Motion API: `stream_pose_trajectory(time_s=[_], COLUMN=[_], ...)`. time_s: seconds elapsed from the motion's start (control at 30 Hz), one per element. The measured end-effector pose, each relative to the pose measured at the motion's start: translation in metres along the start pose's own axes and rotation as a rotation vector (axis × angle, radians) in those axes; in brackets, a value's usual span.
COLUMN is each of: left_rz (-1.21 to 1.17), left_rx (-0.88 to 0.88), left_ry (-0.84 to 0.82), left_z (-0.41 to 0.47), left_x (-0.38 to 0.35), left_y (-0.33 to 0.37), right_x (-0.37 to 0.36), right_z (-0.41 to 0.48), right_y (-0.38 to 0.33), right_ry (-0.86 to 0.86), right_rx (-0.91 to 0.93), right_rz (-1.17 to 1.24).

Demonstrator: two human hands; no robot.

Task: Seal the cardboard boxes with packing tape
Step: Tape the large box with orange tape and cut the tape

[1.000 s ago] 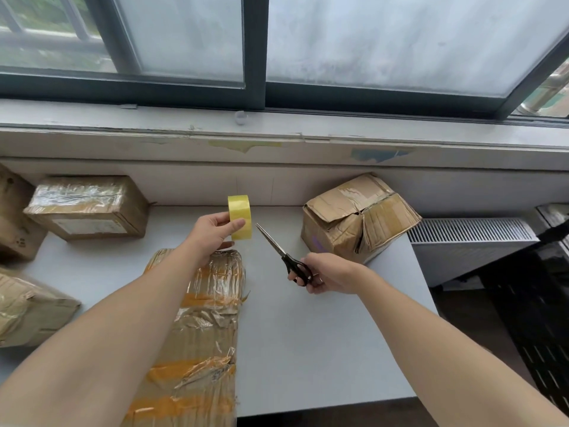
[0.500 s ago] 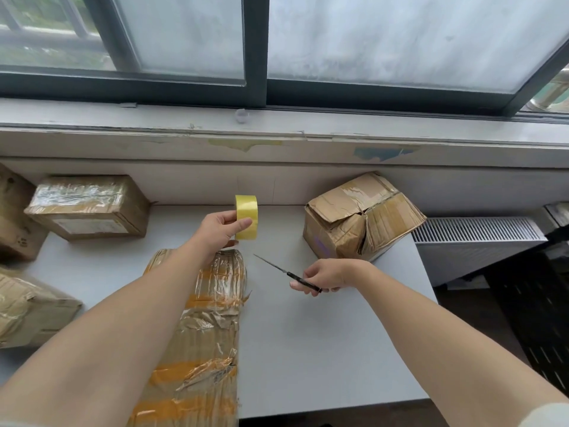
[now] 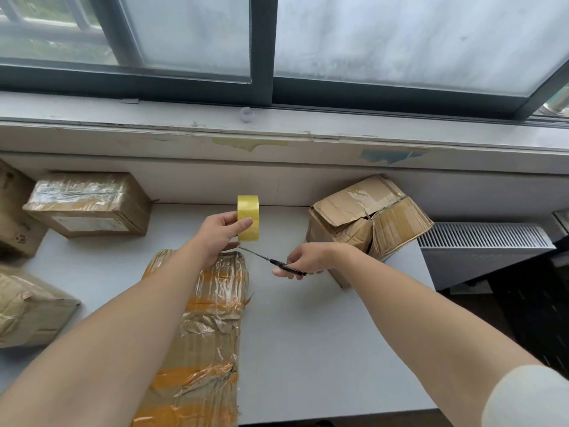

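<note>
My left hand [image 3: 220,234] holds a yellow roll of packing tape [image 3: 248,217] upright above the far end of a long flat cardboard box [image 3: 203,340] wrapped in clear and orange tape. My right hand [image 3: 303,260] grips black-handled scissors [image 3: 271,260]; their blades point left, with the tip just under the roll and beside my left wrist. A crumpled cardboard box [image 3: 366,220] with loose flaps stands behind my right hand at the table's right edge.
The grey table [image 3: 323,349] runs along a wall under a window sill. Taped boxes sit at the back left [image 3: 89,204], far left [image 3: 15,211] and near left [image 3: 30,309]. A white radiator [image 3: 486,241] stands right of the table.
My right hand has turned the scissors flatter and moved the blade tip left, up to the underside of the tape roll. The left hand with the roll has barely moved.
</note>
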State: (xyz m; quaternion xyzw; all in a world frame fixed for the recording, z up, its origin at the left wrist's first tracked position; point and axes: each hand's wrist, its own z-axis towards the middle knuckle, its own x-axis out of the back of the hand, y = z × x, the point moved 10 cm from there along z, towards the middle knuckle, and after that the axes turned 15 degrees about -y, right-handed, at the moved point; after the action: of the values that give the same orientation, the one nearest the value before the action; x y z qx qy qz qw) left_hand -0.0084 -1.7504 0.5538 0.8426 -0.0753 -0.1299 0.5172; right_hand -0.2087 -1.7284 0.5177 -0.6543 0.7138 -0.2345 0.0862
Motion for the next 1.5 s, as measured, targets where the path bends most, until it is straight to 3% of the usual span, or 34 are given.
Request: stream_pose_trajectory(time_s=[0.27, 0.7, 1.0, 1.5], left_rz=[-0.024, -0.133, -0.131, -0.236], left_rx=[0.006, 0.022, 0.011, -0.045], left_ry=[-0.024, -0.045, -0.071, -0.122], left_z=[-0.001, 0.009, 0.013, 0.021], left_x=[0.001, 0.006, 0.004, 0.006], left_y=[0.000, -0.009, -0.010, -0.011], right_x=[0.027, 0.026, 0.023, 0.033], right_z=[0.001, 0.006, 0.007, 0.001], right_y=[-0.016, -0.015, -0.002, -0.014], right_ry=[0.095, 0.018, -0.021, 0.105], right_rx=[0.062, -0.042, -0.051, 0.027], right_rz=[-0.049, -0.162, -0.104, -0.077])
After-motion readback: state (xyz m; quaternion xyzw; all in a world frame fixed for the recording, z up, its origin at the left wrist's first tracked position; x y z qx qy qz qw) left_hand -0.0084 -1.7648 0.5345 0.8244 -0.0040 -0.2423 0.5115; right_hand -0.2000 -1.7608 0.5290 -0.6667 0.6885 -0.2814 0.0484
